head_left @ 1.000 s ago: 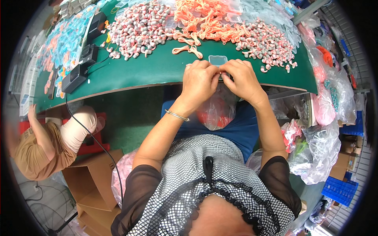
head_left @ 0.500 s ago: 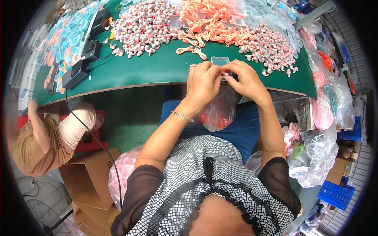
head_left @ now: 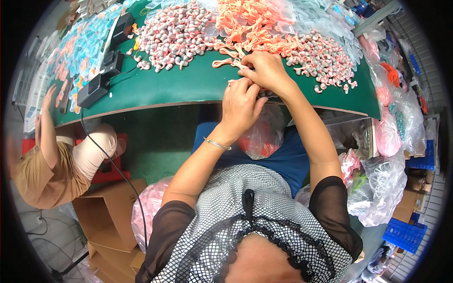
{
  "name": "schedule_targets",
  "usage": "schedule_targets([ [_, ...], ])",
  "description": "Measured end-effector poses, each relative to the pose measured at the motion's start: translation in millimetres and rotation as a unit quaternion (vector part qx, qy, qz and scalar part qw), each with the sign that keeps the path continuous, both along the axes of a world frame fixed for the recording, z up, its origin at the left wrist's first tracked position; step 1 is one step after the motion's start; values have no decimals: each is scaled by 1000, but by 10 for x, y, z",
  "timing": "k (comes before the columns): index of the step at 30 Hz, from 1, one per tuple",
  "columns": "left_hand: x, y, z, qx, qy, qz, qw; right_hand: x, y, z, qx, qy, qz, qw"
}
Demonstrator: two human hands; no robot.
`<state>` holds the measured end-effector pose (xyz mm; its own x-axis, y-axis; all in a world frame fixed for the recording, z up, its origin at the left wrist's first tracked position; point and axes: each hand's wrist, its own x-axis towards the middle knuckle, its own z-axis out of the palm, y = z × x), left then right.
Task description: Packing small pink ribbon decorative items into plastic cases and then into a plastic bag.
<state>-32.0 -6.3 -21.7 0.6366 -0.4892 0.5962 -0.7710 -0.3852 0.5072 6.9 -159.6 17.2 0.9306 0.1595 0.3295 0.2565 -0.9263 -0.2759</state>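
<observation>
Both hands meet just inside the near edge of the green table (head_left: pixel 188 87). The left hand (head_left: pixel 241 106) lies knuckles up with its fingers curled onto a small orange loop (head_left: pixel 232 83) at its fingertips; whether it actually pinches the loop cannot be told. The right hand (head_left: pixel 266 70) sits just beyond and touching it, fingers bent down into the fringe of the orange pile (head_left: pixel 250 23); what it grips is hidden under the palm. A thin bracelet (head_left: pixel 216 144) rings the left wrist.

To the left of the hands the green top is bare up to the heap of pink-and-white pieces (head_left: pixel 177 35), the widest open strip on the table (the right side is tighter, with a second scatter of pieces (head_left: pixel 321 56) running to the table's corner). A black box (head_left: pixel 94 89) with a cable sits at the far left edge. Below the edge, a clear bag (head_left: pixel 262 139) rests in the lap. Another person (head_left: pixel 52 160) crouches at the left by a cardboard box (head_left: pixel 106 217)
</observation>
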Motion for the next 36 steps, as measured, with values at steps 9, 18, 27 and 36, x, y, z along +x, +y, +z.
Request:
schedule_targets([
  [9,6,-4,27,-10,-1,7,1000,-376,-448,161,142,-80,15,987],
  [18,59,-24,167,24,66,-1,998,-788,-452,-15,64,-71,43,995],
  [27,112,-2,162,74,41,-32,996,-809,-513,-94,105,-66,24,992],
  [36,146,-5,179,40,65,-49,996,-772,-429,-71,179,-56,-46,981],
])
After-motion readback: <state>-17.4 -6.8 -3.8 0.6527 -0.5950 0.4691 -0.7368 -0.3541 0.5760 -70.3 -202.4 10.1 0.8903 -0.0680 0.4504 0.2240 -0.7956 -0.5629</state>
